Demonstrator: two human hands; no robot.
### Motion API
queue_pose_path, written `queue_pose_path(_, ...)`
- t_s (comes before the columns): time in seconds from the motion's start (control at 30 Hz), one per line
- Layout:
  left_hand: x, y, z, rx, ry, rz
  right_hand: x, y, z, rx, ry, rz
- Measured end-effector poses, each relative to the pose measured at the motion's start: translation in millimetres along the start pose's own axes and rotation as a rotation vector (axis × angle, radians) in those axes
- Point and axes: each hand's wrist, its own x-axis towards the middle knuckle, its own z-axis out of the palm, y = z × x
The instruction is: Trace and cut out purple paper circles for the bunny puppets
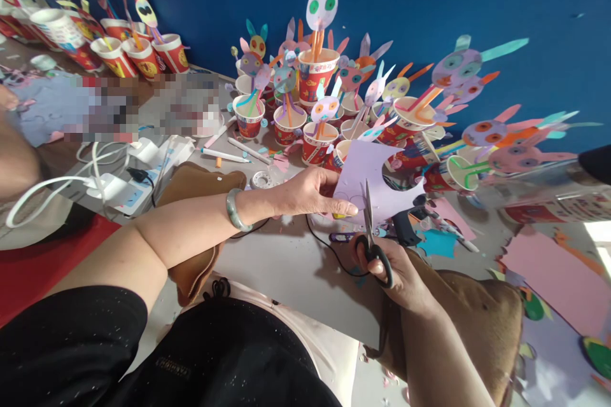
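Note:
My left hand [315,193] pinches the lower left edge of a lilac sheet of paper [365,162] between thumb and fingers. Curved pieces are cut out of the sheet's right side, and faint round outlines show near my thumb. In my right hand [401,273] is a pair of scissors [369,226] with black handles, fingers through the loops. The blades point up and lie against the paper's lower part, close to my left thumb. Whether the blades are parted is hard to make out.
Red paper cups [317,143] with paper rabbit heads crowd the table's back by the blue wall [200,0]. White cables and a power strip [138,187] lie left. Brown cushions [468,311] rest under both arms. Pink paper [558,273] lies right. Another person's arm [16,152] is far left.

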Motion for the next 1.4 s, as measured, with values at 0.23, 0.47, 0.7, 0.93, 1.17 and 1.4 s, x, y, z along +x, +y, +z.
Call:
queue_pose_path(0.23, -1.6, 4.1, 1.0, 0.027, 0.011, -0.024, 2.2, -3.0, 0.8, -0.048, 0.028, 0.005)
queue_pose_path(0.47, -3.0, 10.8, 1.9, 0.034, 0.005, -0.048, 1.6, -2.0, 0.5, -0.061, 0.03, 0.012)
queue_pose_path(0.7, -4.4, 17.7, 3.1, 0.032, 0.005, -0.053, 1.5, -4.3, -0.2, -0.08, 0.033, 0.008)
queue_pose_path(0.93, -3.8, 14.8, 2.4, -0.004, 0.011, -0.048, 1.5, -4.1, -0.5, -0.069, 0.013, 0.023)
queue_pose_path(1.17, -3.8, 15.6, 2.4, -0.024, 0.023, -0.039, 3.0, -4.5, -0.5, -0.057, 0.012, 0.025)
queue_pose_path(1.4, -4.1, 17.9, 3.0, -0.015, 0.04, -0.066, 1.8, -3.1, -0.6, -0.062, 0.022, 0.016)
